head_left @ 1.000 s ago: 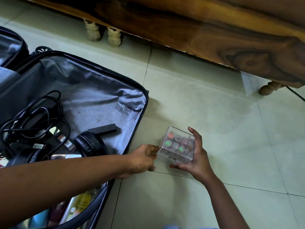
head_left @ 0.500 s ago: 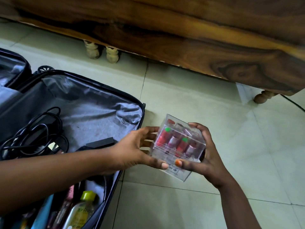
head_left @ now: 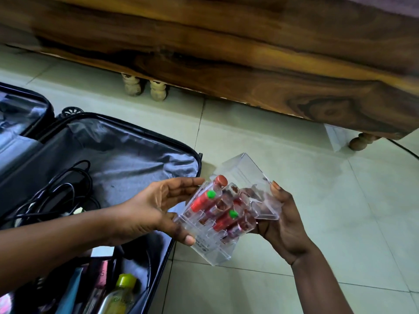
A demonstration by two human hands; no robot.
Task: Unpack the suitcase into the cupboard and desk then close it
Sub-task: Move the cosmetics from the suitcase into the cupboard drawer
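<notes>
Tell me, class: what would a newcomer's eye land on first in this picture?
A clear plastic box of red tubes with green caps, held above the tiled floor between the left hand and right hand. Left of it lies the open suitcase with black cables; dark wooden furniture stands behind.

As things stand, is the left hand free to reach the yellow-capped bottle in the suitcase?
Probably not yet: the left hand grips the clear box together with the right hand. The bottle itself lies uncovered in the open suitcase.
</notes>
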